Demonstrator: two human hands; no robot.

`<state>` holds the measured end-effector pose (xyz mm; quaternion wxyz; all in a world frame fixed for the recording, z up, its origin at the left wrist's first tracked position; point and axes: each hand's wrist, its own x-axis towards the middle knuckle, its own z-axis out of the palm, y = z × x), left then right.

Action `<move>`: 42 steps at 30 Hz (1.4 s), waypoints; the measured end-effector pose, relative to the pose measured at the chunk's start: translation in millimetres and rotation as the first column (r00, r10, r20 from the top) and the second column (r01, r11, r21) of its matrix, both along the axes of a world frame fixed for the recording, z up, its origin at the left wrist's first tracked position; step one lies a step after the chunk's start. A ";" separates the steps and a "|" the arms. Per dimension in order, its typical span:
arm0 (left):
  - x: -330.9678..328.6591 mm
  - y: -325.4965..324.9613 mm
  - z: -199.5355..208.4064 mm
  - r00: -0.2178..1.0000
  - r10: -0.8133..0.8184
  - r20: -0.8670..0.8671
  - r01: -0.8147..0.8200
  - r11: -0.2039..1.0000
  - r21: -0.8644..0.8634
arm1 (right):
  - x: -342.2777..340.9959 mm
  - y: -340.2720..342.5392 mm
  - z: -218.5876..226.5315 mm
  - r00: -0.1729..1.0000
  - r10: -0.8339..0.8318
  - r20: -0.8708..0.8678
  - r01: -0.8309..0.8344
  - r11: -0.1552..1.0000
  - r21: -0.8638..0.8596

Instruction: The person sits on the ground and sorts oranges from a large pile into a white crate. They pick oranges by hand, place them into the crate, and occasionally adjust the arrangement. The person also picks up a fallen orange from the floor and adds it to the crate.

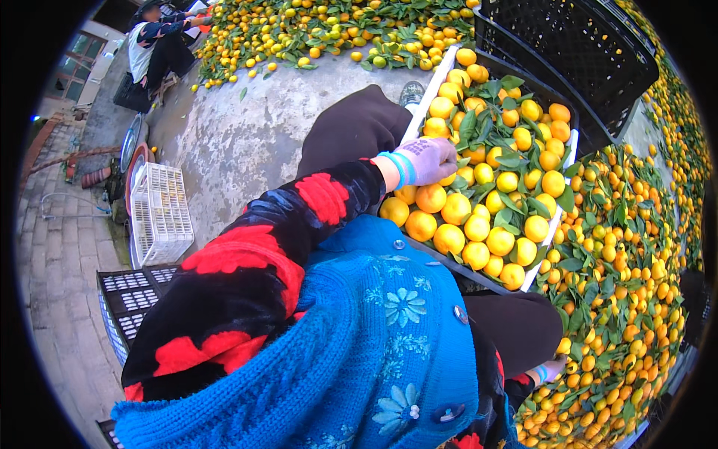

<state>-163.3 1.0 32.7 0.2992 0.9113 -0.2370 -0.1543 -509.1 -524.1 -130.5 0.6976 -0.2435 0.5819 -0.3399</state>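
Head view, only one: crate, dark with pale strips along its two long sides, sits between the wearer's knees, loaded across its whole visible area with orange fruit and leafy sprigs; the near-left part is mostly bare fruit, the rest leafier. Left hand, lavender glove, blue-striped cuff, is over the crate's left side, at the fruit; fingers curled close together, tips hidden, so can't tell if they pinch a fruit or leaf. Right hand, also gloved, is low at the loose heap right of the crate, partly cut off by the knee; can't tell finger state or whether anything is in it. Progress, judged: this crate looks near full, perhaps only topping up or tidying left; overall a lot undone, given that heap plus another pile across the concrete. A co-worker sits at that pile's far left edge, arm out toward it. Black crate leans tilted beyond the loaded one; white crate off left. Writing: none legible, no label made out on crates; glove back has a small dark printed pattern, too small to read.
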 end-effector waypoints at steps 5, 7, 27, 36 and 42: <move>9.0 1.6 -1.6 0.998 -0.047 0.041 0.046 0.999 0.027 | -46.8 0.2 -0.3 0.992 0.040 0.124 -0.002 0.956 -0.295; 10.4 3.6 -3.3 0.999 -0.046 0.024 0.045 0.999 0.022 | -48.1 -8.3 -0.7 0.990 0.010 0.140 0.022 0.974 -0.225; 14.9 6.2 -4.2 1.000 0.004 -0.013 -0.004 0.999 0.033 | 36.7 -10.9 29.6 0.618 -0.211 -0.758 -0.492 0.648 -0.582; 15.0 8.4 -8.9 0.999 0.031 -0.040 -0.031 0.999 -0.012 | 80.6 8.2 65.9 -0.359 0.072 -0.931 -0.861 0.361 0.359; 13.2 9.1 -9.8 1.000 -0.007 0.014 0.007 1.000 -0.015 | 43.9 36.5 66.0 -0.512 -0.075 -0.856 -0.827 0.313 0.467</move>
